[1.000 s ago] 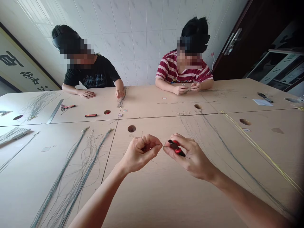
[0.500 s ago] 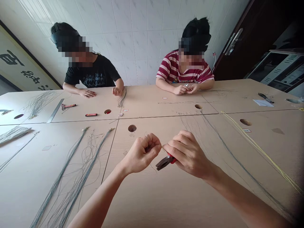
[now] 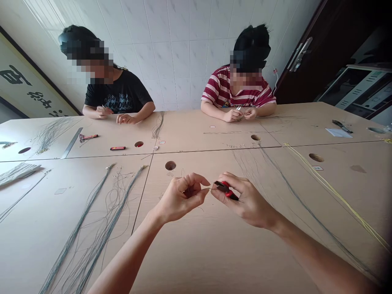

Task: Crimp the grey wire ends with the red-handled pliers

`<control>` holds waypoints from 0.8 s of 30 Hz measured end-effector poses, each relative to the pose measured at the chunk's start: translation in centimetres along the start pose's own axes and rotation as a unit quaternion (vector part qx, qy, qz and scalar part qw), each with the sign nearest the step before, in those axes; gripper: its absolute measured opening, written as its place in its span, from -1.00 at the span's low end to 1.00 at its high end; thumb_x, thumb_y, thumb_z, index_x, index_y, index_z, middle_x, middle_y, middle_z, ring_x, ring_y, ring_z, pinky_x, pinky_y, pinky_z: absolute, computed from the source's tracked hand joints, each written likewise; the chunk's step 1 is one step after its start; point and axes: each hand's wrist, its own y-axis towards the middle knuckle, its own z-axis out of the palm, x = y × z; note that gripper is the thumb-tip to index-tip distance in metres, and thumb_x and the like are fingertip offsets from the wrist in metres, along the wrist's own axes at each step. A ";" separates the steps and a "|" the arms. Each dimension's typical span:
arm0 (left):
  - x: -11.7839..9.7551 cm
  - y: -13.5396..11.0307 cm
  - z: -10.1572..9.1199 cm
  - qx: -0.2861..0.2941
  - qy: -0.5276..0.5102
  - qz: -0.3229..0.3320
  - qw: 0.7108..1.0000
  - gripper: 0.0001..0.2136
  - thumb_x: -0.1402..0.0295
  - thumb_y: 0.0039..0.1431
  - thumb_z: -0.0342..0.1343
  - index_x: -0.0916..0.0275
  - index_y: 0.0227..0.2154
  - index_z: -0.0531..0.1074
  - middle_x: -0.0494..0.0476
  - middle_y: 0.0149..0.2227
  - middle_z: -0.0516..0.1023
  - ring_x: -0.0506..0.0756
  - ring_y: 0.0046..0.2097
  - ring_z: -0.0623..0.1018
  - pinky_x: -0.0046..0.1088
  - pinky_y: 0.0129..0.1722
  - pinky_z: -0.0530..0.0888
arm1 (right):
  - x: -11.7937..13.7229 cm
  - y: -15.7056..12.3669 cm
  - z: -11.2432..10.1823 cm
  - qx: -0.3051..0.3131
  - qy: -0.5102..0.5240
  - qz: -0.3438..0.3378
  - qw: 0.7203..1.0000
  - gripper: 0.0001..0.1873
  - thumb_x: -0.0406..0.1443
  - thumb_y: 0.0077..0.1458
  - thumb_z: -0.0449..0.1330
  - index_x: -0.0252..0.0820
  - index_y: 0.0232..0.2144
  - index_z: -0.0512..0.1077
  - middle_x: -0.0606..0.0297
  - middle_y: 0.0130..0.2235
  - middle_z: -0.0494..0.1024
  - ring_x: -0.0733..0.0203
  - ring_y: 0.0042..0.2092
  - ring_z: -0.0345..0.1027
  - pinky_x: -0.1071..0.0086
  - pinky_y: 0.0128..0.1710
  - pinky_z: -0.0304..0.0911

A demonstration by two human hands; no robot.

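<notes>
Close together above the table, my two hands work at a thin cord [image 3: 210, 188]. My left hand [image 3: 181, 198] is curled, with the cord running through it; a loop stands above the fingers and an end hangs below. My right hand [image 3: 249, 202] is closed around red-handled pliers [image 3: 223, 186]. The dark jaws of the pliers point left, toward my left hand, beside the cord. My right thumb and fingertip are near the cord, and a small fitting on it is too fine to make out.
Bundles of grey-green cords [image 3: 92, 214] lie left on the table [image 3: 190, 261]. Yellow cords [image 3: 333, 192] and more grey cords [image 3: 301, 206] run along the right. Two people sit opposite. A steel ruler [image 3: 72, 143], markers [image 3: 118, 148] and round table holes [image 3: 170, 165] are farther back.
The pliers have turned in my right hand, jaws swinging from below the fingers up to between the hands. My left fingertips have parted slightly. The person at far left has shifted both hands.
</notes>
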 end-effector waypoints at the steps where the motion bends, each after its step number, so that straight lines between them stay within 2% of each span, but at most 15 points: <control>1: 0.0 0.0 0.0 0.003 0.004 0.000 1.000 -0.97 0.42 0.17 0.10 0.24 -0.32 0.39 -0.16 -0.61 0.18 -0.13 -0.60 0.16 -0.64 -0.63 0.14 | 0.1 0.0 0.0 0.007 0.010 0.011 1.000 -0.76 -0.22 0.25 0.09 -0.15 -0.47 0.25 0.39 -0.46 0.20 0.32 -0.42 0.08 0.41 -0.41 0.11; 5: 0.0 -0.1 -0.2 0.013 0.033 0.017 0.999 -0.94 0.41 0.20 0.08 0.24 -0.38 0.39 -0.14 -0.61 0.18 -0.12 -0.58 0.15 -0.64 -0.63 0.15 | 0.3 0.1 -0.3 0.029 0.041 0.040 0.998 -0.72 -0.18 0.24 0.10 -0.16 -0.48 0.23 0.40 -0.46 0.19 0.34 -0.42 0.06 0.42 -0.42 0.09; 9: -0.2 -0.3 -0.4 0.031 0.077 0.035 0.996 -0.94 0.45 0.22 0.03 0.24 -0.35 0.38 -0.11 -0.59 0.23 -0.12 -0.57 0.15 -0.62 -0.60 0.15 | 0.6 0.3 -0.5 0.069 0.087 0.064 0.992 -0.73 -0.17 0.24 0.09 -0.17 -0.46 0.25 0.42 -0.50 0.17 0.36 -0.45 0.02 0.43 -0.47 0.04; 12: -0.4 -0.4 -0.4 0.045 0.090 0.004 0.995 -0.92 0.46 0.23 -0.02 0.24 -0.36 0.35 -0.12 -0.59 0.20 -0.11 -0.57 0.13 -0.61 -0.60 0.14 | 0.5 0.4 -0.5 0.068 0.089 0.068 0.991 -0.73 -0.16 0.24 0.09 -0.16 -0.46 0.26 0.42 -0.49 0.19 0.35 -0.44 0.03 0.43 -0.45 0.05; 16: -0.4 -0.4 -0.2 0.053 0.060 -0.045 0.996 -0.90 0.41 0.24 -0.03 0.23 -0.39 0.31 -0.14 -0.61 0.16 -0.11 -0.58 0.11 -0.61 -0.62 0.12 | 0.3 0.5 -0.2 0.036 0.040 0.046 0.997 -0.71 -0.17 0.24 0.09 -0.15 -0.49 0.20 0.40 -0.46 0.21 0.33 -0.41 0.08 0.41 -0.41 0.10; 18: -0.5 -0.3 -0.1 0.051 0.042 -0.055 0.996 -0.90 0.40 0.24 -0.02 0.23 -0.39 0.32 -0.14 -0.61 0.16 -0.11 -0.58 0.12 -0.61 -0.62 0.13 | 0.2 0.5 0.0 0.018 0.008 0.011 1.000 -0.71 -0.22 0.24 0.09 -0.14 -0.50 0.17 0.40 -0.47 0.21 0.32 -0.41 0.09 0.41 -0.39 0.11; 20: -0.6 -0.3 -0.1 0.049 0.032 -0.056 0.997 -0.91 0.40 0.23 -0.01 0.24 -0.39 0.33 -0.14 -0.61 0.16 -0.11 -0.58 0.13 -0.61 -0.62 0.13 | 0.1 0.4 0.0 0.003 -0.038 -0.054 0.998 -0.79 -0.33 0.23 0.07 -0.14 -0.47 0.20 0.38 -0.47 0.25 0.29 -0.39 0.11 0.39 -0.35 0.12; 22: -0.8 -0.2 -0.1 0.047 0.029 -0.063 0.997 -0.91 0.40 0.22 0.00 0.25 -0.40 0.35 -0.12 -0.60 0.19 -0.10 -0.57 0.15 -0.61 -0.61 0.15 | -0.1 0.4 0.0 -0.015 -0.091 -0.132 0.987 -0.87 -0.44 0.18 0.05 -0.15 -0.40 0.26 0.36 -0.46 0.32 0.26 -0.37 0.12 0.36 -0.30 0.12; 24: -0.9 -0.2 -0.1 0.044 0.028 -0.075 0.996 -0.89 0.38 0.21 0.01 0.26 -0.41 0.37 -0.10 -0.59 0.22 -0.10 -0.56 0.16 -0.60 -0.61 0.16 | -0.4 0.4 0.0 -0.039 -0.135 -0.197 0.970 -0.82 -0.52 0.12 0.02 -0.15 -0.34 0.28 0.34 -0.44 0.38 0.24 -0.36 0.12 0.32 -0.28 0.10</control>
